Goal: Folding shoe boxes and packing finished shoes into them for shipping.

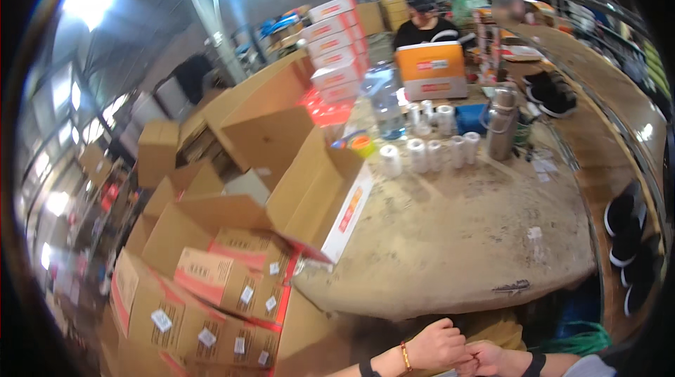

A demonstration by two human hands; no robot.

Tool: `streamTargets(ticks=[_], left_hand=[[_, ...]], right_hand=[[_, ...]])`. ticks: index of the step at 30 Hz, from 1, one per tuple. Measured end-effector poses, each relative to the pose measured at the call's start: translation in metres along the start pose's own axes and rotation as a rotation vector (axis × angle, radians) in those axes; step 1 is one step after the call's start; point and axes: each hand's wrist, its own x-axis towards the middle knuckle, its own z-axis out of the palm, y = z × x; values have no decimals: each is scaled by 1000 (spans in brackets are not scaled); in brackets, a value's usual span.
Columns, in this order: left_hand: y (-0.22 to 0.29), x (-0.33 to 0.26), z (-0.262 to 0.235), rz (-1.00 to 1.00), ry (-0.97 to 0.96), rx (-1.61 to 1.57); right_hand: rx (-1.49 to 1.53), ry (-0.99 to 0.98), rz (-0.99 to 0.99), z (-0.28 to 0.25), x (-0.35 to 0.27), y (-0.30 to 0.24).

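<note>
My left hand (434, 346), with a beaded bracelet at the wrist, is curled closed below the table's near edge. Right against it, my right hand (486, 359) is closed too, the fingertips of both hands meeting. What they pinch, if anything, is hidden by the fingers. A pale edge of something shows just under them at the lower rim of the view. The worn, stained table (457, 236) lies just beyond my hands. To their left stands a large open carton (302, 180) packed with several brown boxes (232, 285) with red stripes and white labels.
White label rolls (417, 155), a steel flask (502, 124) and a large clear bottle (385, 106) stand on the far table. Stacked white-and-red boxes (334, 46) rise behind. A person (425, 25) sits beyond an orange box (432, 67). Dark shoes (624, 226) line the conveyor (598, 159) at right.
</note>
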Motion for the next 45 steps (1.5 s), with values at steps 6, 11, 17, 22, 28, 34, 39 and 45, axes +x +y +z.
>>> streamTargets(ticks=[6,11,17,22,28,34,39,45], left_hand=[[13,-8,44,-592,658,-302],[18,-5,52,-901,783,-648],[4,-16,26,-525,699,113],[2,-24,25,-327,513,59],[4,-40,36,-294,340,5],[-9,-58,-21,-411,507,121],[-30,-53,-163,-217,538,628],[-114,-116,-305,-1044,795,1232]], right_hand=[[-1737,489,-1420,31,2,-32],[-1418,522,-1199,36,14,-27],[-240,-152,-525,16,27,-37],[0,-173,-65,-8,21,-35],[-41,65,-119,6,18,-24],[-736,344,-714,47,23,-28],[-1070,472,-932,26,16,-44],[-1199,622,-953,32,6,-23]])
